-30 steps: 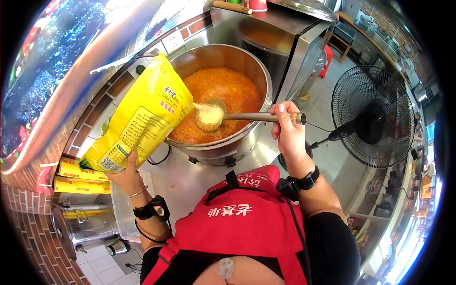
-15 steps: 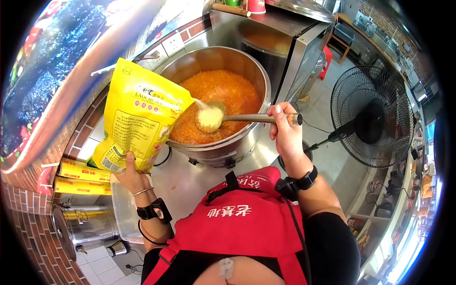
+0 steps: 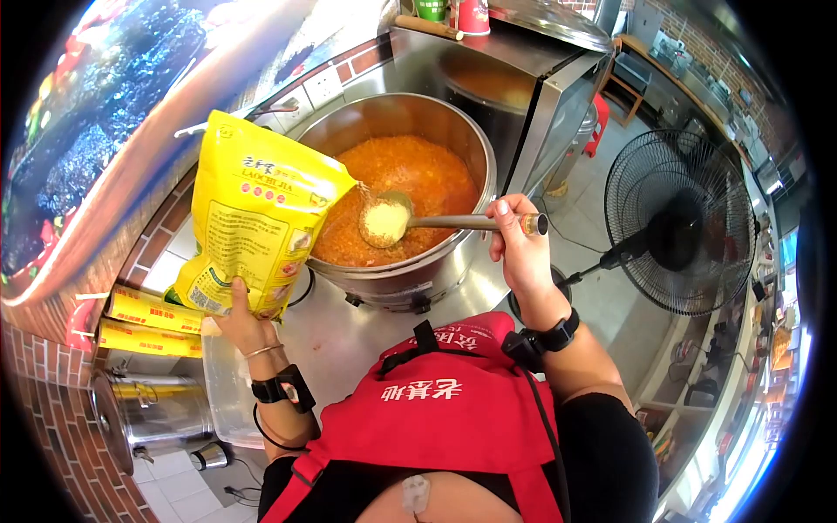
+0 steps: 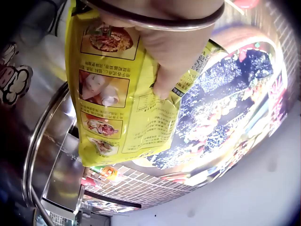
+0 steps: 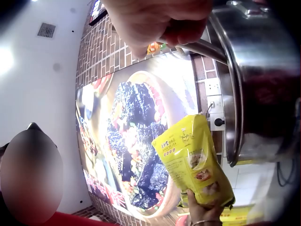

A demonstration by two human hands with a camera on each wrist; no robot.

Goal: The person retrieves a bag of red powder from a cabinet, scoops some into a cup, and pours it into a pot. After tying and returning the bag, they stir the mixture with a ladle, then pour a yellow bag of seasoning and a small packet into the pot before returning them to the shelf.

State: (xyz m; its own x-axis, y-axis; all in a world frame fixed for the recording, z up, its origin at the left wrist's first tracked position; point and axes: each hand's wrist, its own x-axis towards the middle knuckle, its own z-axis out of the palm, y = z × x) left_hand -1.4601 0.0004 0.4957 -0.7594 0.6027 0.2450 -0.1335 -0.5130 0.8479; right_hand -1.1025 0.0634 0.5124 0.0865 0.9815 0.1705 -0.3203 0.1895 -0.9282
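In the head view my left hand grips the lower end of a yellow seasoning bag, thumb on its printed face. The bag tilts, its right corner just beside the bowl of a metal ladle. Pale yellow powder is heaped in that bowl. My right hand holds the ladle near the end of its handle, thumb on top. Below the ladle, orange-red soup fills part of a large steel pot. The left wrist view shows the bag's picture side close up.
A black fan stands at the right. Behind the pot is a steel cabinet with paper cups on top. Yellow packs lie at the left, above a steel container. A power socket is on the wall.
The bag has turned, its upper end swinging left, while its pouring corner stays near the ladle. The stream of powder has thinned. The ladle and right hand have shifted only slightly.
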